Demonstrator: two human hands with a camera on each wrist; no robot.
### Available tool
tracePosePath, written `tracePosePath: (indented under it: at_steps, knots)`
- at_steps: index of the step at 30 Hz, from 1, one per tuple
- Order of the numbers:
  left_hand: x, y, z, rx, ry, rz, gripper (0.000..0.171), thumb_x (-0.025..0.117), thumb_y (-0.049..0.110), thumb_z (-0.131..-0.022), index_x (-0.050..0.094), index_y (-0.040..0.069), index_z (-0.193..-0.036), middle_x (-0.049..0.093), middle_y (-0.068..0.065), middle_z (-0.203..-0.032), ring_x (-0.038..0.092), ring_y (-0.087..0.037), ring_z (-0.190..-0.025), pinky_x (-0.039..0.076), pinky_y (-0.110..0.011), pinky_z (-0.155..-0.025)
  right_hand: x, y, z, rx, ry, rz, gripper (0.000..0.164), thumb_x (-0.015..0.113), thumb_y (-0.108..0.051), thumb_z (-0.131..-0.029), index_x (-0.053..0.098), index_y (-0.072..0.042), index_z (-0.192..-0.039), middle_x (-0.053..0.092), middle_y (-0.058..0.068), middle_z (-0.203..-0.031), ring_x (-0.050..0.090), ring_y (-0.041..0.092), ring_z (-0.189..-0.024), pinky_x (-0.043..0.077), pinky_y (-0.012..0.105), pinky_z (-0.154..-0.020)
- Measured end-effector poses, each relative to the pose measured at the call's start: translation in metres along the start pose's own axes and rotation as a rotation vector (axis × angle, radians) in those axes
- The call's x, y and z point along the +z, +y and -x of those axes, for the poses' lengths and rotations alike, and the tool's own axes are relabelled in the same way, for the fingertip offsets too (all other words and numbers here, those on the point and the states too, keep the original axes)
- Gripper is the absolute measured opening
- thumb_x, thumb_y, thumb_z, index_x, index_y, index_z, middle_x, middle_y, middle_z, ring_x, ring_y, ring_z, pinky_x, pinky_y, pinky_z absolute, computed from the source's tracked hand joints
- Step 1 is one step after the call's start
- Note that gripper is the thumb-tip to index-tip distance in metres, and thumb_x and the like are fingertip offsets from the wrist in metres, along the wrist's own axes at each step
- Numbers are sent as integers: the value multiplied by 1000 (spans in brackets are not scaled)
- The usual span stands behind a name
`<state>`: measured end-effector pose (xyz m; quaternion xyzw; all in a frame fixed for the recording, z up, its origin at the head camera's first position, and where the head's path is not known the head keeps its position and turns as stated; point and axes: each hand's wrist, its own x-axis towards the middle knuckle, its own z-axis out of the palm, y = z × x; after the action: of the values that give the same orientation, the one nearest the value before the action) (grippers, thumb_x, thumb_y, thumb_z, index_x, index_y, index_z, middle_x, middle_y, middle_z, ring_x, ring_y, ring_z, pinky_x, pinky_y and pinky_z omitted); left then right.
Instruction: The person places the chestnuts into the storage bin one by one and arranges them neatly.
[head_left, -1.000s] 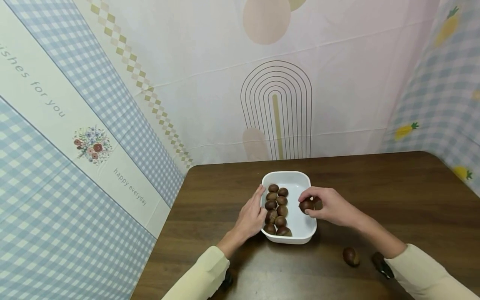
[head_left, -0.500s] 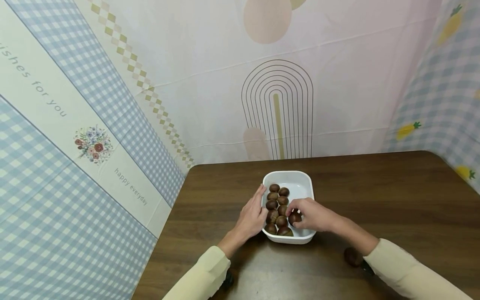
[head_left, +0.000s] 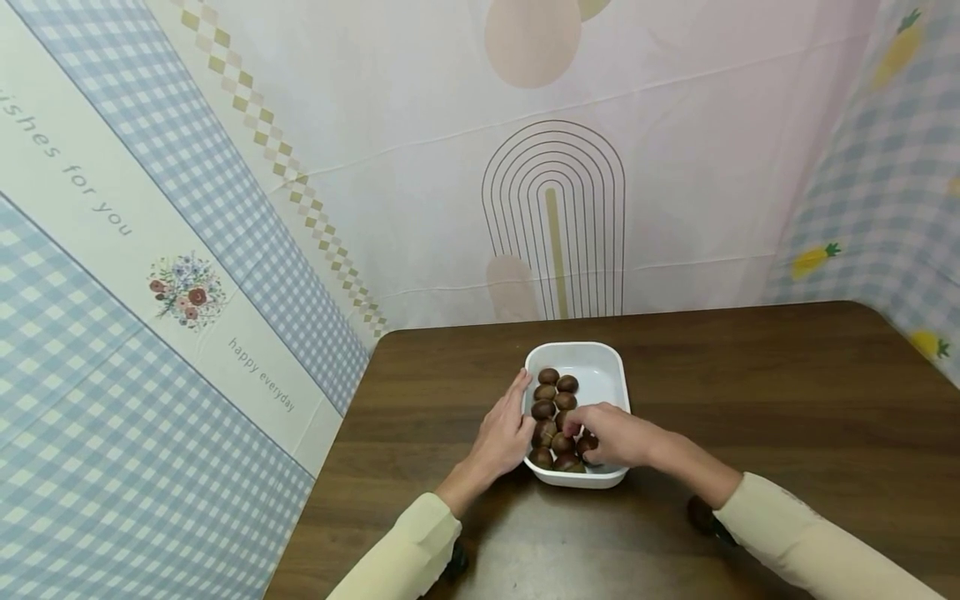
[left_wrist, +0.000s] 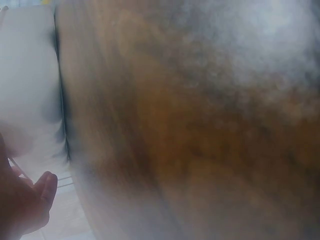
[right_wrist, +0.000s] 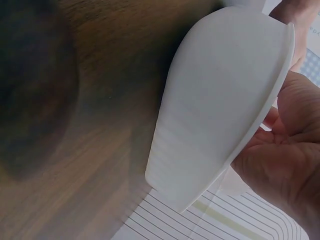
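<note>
A white rectangular dish [head_left: 604, 382] stands on the table with chestnuts [head_left: 543, 409] in two rows along its left half. My left hand [head_left: 499, 431] rests against the dish's left side, fingers fairly straight along the wall and thumb at the rim. Reaching over the right rim, my right hand [head_left: 618, 437] pinches one chestnut [head_left: 587, 447] low in the front right part, beside the second row. In the right wrist view the dish's outer wall [right_wrist: 215, 90] hides that chestnut and the fingertips. The left wrist view shows part of the left hand [left_wrist: 30, 205] and blurred brown wood.
Another chestnut [head_left: 701, 514] lies on the brown table [head_left: 787, 383] right of the dish, partly covered by the right sleeve [head_left: 780, 521]. A large, blurred dark round shape [right_wrist: 35, 85] fills the left of the right wrist view. A patterned cloth [head_left: 697, 208] hangs behind the table.
My right hand has carried the chestnut from over the right rim leftward and down into the dish, to beside the second row. My left hand stays in place.
</note>
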<state>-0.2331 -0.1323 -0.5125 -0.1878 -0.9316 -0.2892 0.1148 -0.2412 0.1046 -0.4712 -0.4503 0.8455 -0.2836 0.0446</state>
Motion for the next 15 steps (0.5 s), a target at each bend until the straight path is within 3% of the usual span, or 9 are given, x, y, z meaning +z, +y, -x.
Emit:
tracePosePath:
  at_steps: [8, 15]
  knots:
    - [0, 2, 0, -8, -5, 5, 68, 48, 11, -95, 40, 3, -162, 35, -11, -171, 48, -31, -146, 46, -53, -111, 0, -3, -1, 42, -16, -29, 24, 73, 7, -86, 70, -3, -107, 71, 4, -101, 68, 23, -94, 55, 39, -82]
    - [1, 1, 0, -19, -10, 8, 69, 48, 12, -95, 39, 5, -163, 33, -9, -172, 46, -29, -148, 45, -52, -113, -11, -2, 4, 42, 104, -76, 27, 71, 9, -89, 69, -3, -112, 73, 8, -109, 69, 29, -101, 57, 46, -87]
